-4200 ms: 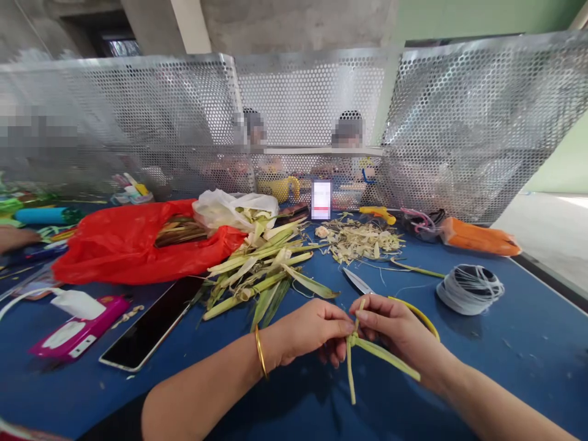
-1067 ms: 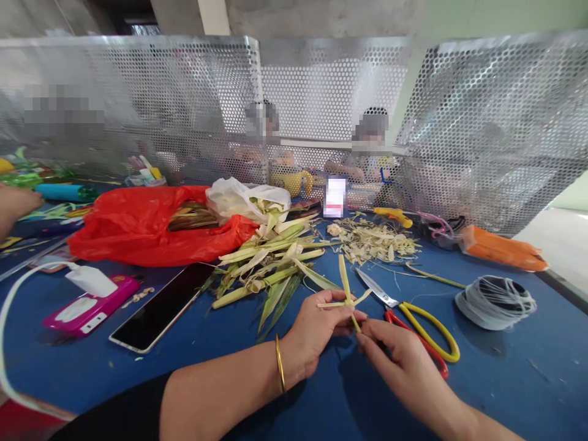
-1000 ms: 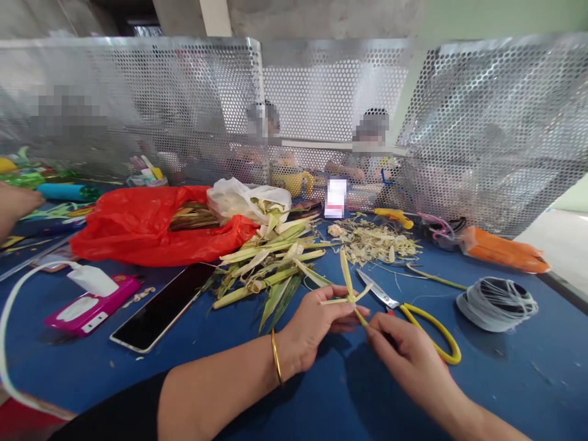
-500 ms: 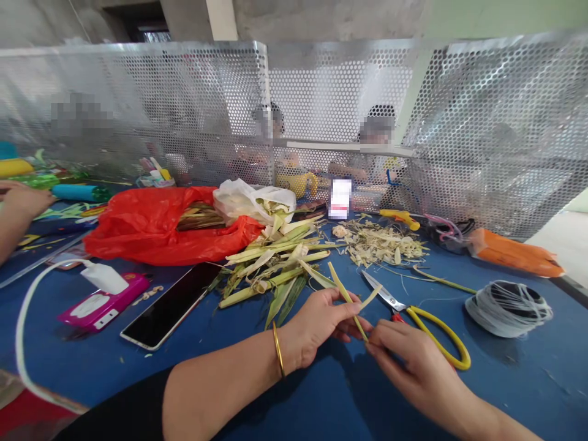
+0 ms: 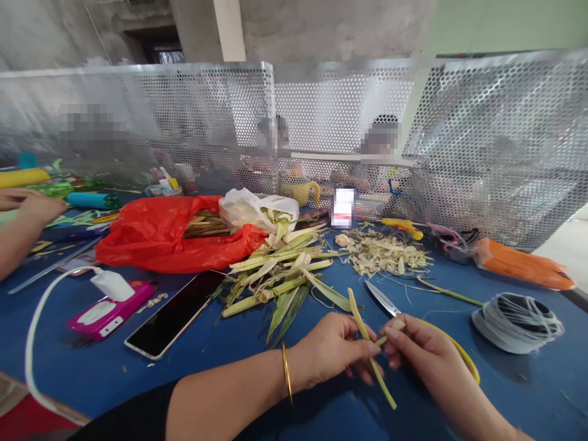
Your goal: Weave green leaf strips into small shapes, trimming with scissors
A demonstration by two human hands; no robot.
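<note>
My left hand pinches a narrow pale-green strip of husk between thumb and fingers; the strip runs slantwise past the thumb. My right hand closes its thumb and fingertips on a second, cream-coloured strip end, which crosses the first near the left thumb. Whether the two are joined there I cannot tell. Scissors with yellow handles lie behind my right hand, partly hidden by it. Beyond my left hand is a heap of dry husk leaves, and past the scissors a pile of husk scraps.
A red plastic bag, a phone and a magenta power strip are on the left. On the right sit a spool of clear line and an orange packet. A perforated metal screen stands behind; another person's hand is far left.
My right hand has shifted from the lower end of the long strip to the crossing strip's end. The long strip's lower end now sticks out free. The view has tilted slightly upward.
</note>
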